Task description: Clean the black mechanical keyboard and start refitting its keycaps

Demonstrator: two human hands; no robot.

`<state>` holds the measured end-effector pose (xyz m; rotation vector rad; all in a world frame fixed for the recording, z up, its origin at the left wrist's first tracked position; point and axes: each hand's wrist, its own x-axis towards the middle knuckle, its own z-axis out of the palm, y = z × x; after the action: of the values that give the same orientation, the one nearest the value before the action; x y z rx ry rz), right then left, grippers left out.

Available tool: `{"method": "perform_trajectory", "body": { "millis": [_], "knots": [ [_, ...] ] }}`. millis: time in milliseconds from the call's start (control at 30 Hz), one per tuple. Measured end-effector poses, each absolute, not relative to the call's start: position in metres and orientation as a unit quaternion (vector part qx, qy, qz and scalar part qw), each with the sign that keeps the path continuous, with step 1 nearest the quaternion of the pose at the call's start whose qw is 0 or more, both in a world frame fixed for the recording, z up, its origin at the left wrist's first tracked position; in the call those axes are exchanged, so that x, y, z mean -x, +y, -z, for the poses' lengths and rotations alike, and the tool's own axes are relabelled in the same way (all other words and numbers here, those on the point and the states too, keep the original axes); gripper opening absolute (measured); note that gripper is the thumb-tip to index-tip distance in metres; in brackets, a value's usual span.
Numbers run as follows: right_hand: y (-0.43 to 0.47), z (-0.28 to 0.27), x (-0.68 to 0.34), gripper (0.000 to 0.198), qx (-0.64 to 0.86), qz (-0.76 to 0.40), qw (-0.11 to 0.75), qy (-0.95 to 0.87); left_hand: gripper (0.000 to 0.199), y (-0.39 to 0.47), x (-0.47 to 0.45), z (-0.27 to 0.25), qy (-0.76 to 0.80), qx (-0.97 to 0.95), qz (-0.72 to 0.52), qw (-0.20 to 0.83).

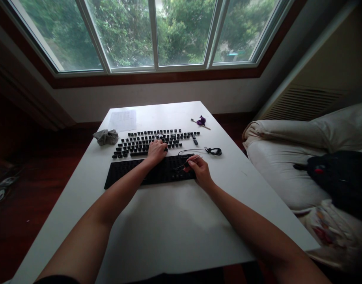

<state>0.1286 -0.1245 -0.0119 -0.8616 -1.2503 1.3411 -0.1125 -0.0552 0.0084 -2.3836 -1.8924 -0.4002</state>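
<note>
A black keyboard (124,172) lies across the white table, its key area dark and apparently without most of its caps. Behind it, loose black keycaps (133,144) stand in rows. My left hand (157,151) is down among these keycaps, fingers bent together around what looks like one keycap at its right side. Over the right end of the keyboard, my right hand (198,167) pinches a small, thin wire tool that resembles a keycap puller (181,168). Whether a cap sits in the tool is too small to tell.
A coiled black cable (213,151) runs from the keyboard's back edge. A grey cloth (105,137) and a sheet of paper (123,120) lie at the far left, a brush with purple material (201,121) at the far right. A sofa (275,157) stands right of the table (157,221).
</note>
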Motion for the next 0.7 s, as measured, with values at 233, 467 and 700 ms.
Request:
{"method": "perform_trajectory", "body": {
  "millis": [233,467,700],
  "knots": [
    [-0.127,0.004,-0.129,0.026,0.352,-0.535,0.521,-0.564,0.019,-0.066,0.112,-0.011,-0.614,0.767,0.181,0.049],
    [-0.127,-0.01,-0.128,0.025,0.35,-0.443,0.464,-0.683,0.018,-0.119,0.117,-0.004,-0.572,0.789,0.224,0.025],
    [-0.115,-0.031,-0.108,0.018,0.307,-0.395,0.336,-0.798,0.021,-0.147,0.123,0.005,-0.542,0.812,0.217,0.002]
  ]
}}
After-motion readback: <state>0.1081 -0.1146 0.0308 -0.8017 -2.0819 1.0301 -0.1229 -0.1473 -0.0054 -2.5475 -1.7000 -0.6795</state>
